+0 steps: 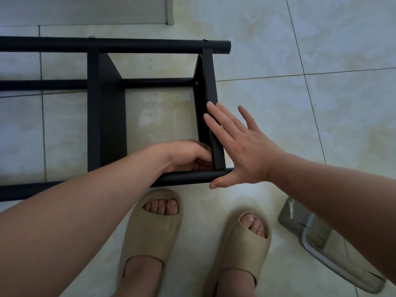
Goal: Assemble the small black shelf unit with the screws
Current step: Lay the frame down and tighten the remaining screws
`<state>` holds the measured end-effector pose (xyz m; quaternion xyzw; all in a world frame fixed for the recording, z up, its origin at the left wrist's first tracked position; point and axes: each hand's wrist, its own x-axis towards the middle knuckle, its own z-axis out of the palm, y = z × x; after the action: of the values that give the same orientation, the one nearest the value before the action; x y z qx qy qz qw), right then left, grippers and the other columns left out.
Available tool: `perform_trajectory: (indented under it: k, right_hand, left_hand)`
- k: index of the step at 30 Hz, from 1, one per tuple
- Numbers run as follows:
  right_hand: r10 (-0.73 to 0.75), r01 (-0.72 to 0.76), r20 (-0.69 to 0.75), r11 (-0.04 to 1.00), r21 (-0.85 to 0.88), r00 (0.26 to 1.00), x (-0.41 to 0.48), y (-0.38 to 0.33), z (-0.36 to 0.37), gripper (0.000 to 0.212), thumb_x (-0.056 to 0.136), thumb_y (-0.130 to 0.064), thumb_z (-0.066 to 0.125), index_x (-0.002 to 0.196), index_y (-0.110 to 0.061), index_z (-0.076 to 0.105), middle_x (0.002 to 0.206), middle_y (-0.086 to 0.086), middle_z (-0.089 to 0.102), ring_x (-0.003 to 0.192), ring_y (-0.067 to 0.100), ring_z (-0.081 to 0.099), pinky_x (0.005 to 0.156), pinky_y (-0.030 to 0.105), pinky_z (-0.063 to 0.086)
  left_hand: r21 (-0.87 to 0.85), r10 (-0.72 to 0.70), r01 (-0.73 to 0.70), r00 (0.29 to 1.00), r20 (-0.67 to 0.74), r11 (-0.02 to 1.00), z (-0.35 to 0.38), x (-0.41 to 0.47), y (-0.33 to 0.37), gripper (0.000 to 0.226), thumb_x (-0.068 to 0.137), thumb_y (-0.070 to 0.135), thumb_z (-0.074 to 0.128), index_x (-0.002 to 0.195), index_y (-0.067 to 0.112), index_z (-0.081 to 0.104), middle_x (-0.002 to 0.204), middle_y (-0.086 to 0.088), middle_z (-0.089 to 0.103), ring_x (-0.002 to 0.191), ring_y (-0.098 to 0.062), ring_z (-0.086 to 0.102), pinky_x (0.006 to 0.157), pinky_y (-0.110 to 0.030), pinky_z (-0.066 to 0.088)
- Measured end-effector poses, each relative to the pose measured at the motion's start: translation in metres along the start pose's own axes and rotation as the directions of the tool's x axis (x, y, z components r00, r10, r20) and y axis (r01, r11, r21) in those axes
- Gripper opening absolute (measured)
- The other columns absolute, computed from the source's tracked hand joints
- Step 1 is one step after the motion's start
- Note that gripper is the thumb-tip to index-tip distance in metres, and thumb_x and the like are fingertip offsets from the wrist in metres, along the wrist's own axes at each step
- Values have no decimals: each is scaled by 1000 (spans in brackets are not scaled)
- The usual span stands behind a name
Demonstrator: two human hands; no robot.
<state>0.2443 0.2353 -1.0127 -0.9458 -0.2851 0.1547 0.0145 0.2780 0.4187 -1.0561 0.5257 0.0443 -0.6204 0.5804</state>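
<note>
The black shelf unit (107, 116) lies on its side on the tiled floor, its round tubes running left to right. Screw heads (205, 40) show on the far tube. My right hand (240, 146) presses flat, fingers straight, against the outside of the end shelf panel (209, 82). My left hand (188, 156) is inside the frame with fingers curled against the inner face of that panel, just above the near tube (192, 175). Whatever its fingertips hold is hidden.
My two feet in beige slippers (150, 239) stand just in front of the near tube. A grey plastic object (317, 239) lies on the floor at the right, under my right forearm. A pale panel (85, 9) lies beyond the far tube.
</note>
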Motion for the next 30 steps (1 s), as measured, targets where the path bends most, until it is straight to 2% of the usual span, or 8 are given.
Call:
perform_trajectory:
  k: [3,7,12,18,20,23,25,30]
  right_hand:
    - [2,-2,5,1000,0,1000,0,0,-1,136,67,-99,34,162,-5,7,170,12,-6,157,26,-5,124,59,3]
    - [7,-6,18,1000,-10,1000,0,0,-1,137,66,-100,32,162,-5,5,170,11,-7,157,26,-6,124,59,1]
    - [8,-7,24,1000,-22,1000,0,0,0,137,66,-100,30,162,-5,4,170,11,-8,157,26,-7,124,60,1]
    - [2,-2,16,1000,-12,1000,0,0,0,137,67,-100,32,162,-5,5,170,12,-7,157,27,-6,124,60,2]
    - [0,0,13,1000,-11,1000,0,0,0,137,67,-100,32,162,-5,4,169,12,-7,157,27,-6,124,60,2]
    - [-1,1,13,1000,-10,1000,0,0,-1,137,67,-100,31,162,-5,4,170,12,-7,157,27,-6,124,60,1]
    - [-3,3,16,1000,-6,1000,0,0,-1,137,67,-99,32,162,-5,4,170,12,-8,157,27,-6,124,60,1]
    - [-3,3,17,1000,-11,1000,1,0,0,137,67,-100,31,162,-5,4,169,12,-8,157,27,-7,124,60,2]
  left_hand:
    - [84,-17,22,998,-60,996,0,0,0,11,91,-4,55,92,1,65,80,-13,68,72,-21,67,68,-28,55]
    - [91,-10,21,993,-119,996,1,-1,1,11,90,-8,57,95,2,60,70,-10,62,58,-15,64,57,-21,53]
    - [43,3,1,995,-97,999,0,-1,1,20,91,-12,54,107,-1,59,87,-18,61,72,-23,63,68,-27,55]
    - [-40,-15,14,999,-31,999,-1,-1,1,19,92,-11,50,91,4,62,78,-10,68,69,-17,69,65,-26,57]
    - [-12,-13,13,1000,-21,1000,1,-1,1,17,93,-7,51,88,4,64,77,-9,70,70,-18,70,67,-27,57]
    - [59,-16,21,996,-90,998,0,0,1,10,91,-6,58,95,0,65,88,-17,67,73,-22,69,72,-30,57]
    - [65,-8,16,993,-114,998,0,1,1,14,89,-9,59,101,-1,63,91,-20,63,72,-22,67,71,-29,57]
    - [37,16,-13,996,-86,999,-1,1,1,17,89,-14,54,94,0,61,75,-11,65,66,-18,67,65,-25,57]
